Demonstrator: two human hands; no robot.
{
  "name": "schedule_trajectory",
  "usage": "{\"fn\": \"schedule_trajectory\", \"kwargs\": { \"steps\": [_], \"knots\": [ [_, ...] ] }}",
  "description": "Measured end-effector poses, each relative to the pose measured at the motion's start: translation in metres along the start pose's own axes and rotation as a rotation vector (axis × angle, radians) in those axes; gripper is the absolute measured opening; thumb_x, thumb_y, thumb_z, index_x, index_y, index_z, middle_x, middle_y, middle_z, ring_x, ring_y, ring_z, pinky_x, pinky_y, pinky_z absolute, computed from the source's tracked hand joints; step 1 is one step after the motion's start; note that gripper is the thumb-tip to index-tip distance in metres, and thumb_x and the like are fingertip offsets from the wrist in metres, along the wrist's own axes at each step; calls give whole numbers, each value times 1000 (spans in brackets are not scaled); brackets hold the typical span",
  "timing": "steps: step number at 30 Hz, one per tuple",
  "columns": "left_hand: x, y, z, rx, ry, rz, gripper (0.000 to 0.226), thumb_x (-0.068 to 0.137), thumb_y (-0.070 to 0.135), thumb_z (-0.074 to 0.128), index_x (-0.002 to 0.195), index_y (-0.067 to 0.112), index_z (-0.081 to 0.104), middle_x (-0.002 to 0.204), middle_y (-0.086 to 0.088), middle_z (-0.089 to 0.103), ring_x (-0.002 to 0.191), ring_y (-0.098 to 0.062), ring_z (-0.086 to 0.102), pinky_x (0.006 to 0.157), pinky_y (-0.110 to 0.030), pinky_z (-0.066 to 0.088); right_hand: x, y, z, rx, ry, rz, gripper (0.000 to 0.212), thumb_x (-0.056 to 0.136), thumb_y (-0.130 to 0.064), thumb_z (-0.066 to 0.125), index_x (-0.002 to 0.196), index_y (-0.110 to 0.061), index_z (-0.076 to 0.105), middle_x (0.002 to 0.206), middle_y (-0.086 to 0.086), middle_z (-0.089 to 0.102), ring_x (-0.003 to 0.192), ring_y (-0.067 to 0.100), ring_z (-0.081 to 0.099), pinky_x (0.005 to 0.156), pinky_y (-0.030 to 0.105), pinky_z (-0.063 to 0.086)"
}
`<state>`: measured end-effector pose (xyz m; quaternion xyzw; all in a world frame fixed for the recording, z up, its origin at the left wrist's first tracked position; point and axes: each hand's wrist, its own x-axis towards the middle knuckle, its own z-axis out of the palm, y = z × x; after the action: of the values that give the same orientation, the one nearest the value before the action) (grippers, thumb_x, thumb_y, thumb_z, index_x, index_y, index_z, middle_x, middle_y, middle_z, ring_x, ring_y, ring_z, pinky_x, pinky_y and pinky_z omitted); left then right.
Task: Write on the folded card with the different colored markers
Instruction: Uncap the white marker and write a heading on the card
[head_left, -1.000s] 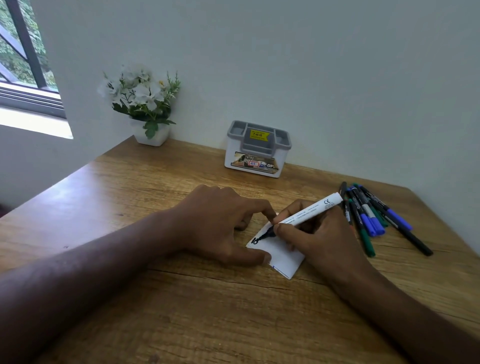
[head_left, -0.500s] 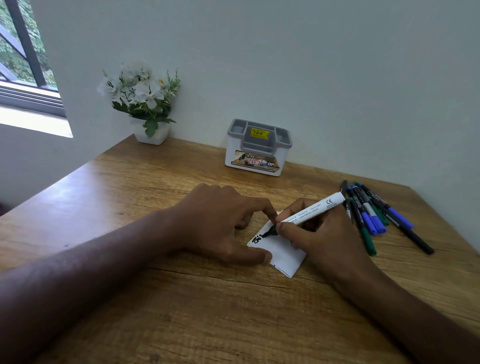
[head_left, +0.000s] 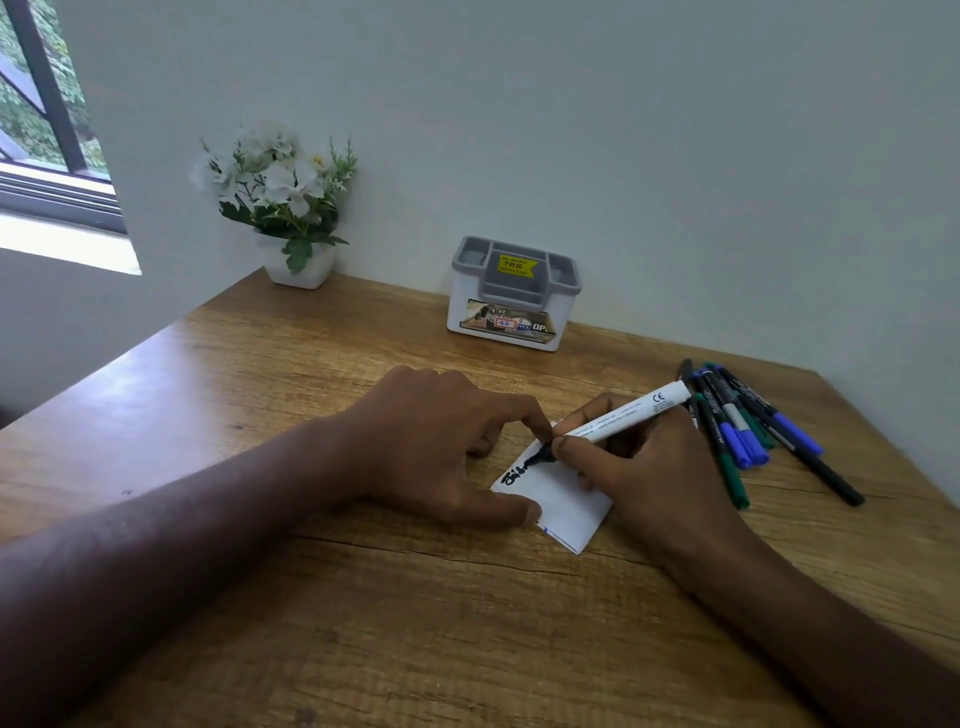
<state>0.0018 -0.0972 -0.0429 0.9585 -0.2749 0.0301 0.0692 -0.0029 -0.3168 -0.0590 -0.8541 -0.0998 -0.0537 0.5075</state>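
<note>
A small white folded card (head_left: 563, 501) lies on the wooden table (head_left: 363, 623) in the middle of the head view, with black marks along its upper left edge. My left hand (head_left: 441, 447) presses on the card's left side with thumb and forefinger, holding it flat. My right hand (head_left: 649, 467) grips a white-barrelled black marker (head_left: 623, 415) whose tip touches the card near its top edge. Several capped markers (head_left: 748, 426) in blue, green and black lie in a loose pile just right of my right hand.
A grey and white plastic organiser (head_left: 511, 296) with a yellow price sticker stands against the back wall. A white pot of white flowers (head_left: 291, 208) sits in the back left corner. A window is at the far left.
The marker tip has moved rightward and up along the card's top edge, leaving more black marks behind it. My left hand has stayed on the card.
</note>
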Motion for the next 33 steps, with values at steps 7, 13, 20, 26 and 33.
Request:
{"fn": "schedule_trajectory", "kwargs": {
  "steps": [7, 13, 20, 26, 33],
  "knots": [
    [0, -1, 0, 3, -9, -5, 73, 80, 88, 57, 144, 58, 39, 78, 21, 50, 70, 1, 48, 58, -26, 28, 0, 0, 2, 14, 0, -21, 7, 78, -29, 83, 83, -25, 80, 76, -8, 78, 75, 2, 73, 59, 17, 59],
    [-1, -1, 0, -4, -17, -3, 74, 80, 89, 55, 145, 58, 38, 80, 20, 53, 71, 0, 49, 58, -26, 30, 5, 0, -2, 41, 37, -29, 9, 80, -26, 84, 83, -20, 78, 75, -7, 76, 71, -5, 72, 52, 11, 52],
    [0, 0, 1, -13, -5, -2, 73, 80, 89, 57, 143, 59, 38, 79, 19, 53, 70, 1, 49, 58, -26, 30, 6, 4, -3, -24, -19, -52, 6, 80, -25, 84, 79, -25, 78, 80, -18, 77, 77, -1, 72, 57, 16, 59],
    [0, 0, 1, -15, 2, -3, 74, 80, 89, 56, 145, 60, 37, 80, 21, 53, 71, 1, 50, 58, -26, 30, 5, 4, -3, -11, 1, -43, 9, 79, -30, 84, 76, -28, 76, 77, -22, 76, 78, -1, 73, 57, 15, 58],
    [-1, 0, 0, -19, -15, -4, 74, 80, 89, 56, 146, 59, 37, 81, 21, 53, 72, 0, 51, 58, -26, 31, 6, 3, -3, -32, 1, -20, 9, 80, -31, 83, 76, -27, 76, 76, -23, 75, 74, -3, 72, 54, 16, 58]
  ]
}}
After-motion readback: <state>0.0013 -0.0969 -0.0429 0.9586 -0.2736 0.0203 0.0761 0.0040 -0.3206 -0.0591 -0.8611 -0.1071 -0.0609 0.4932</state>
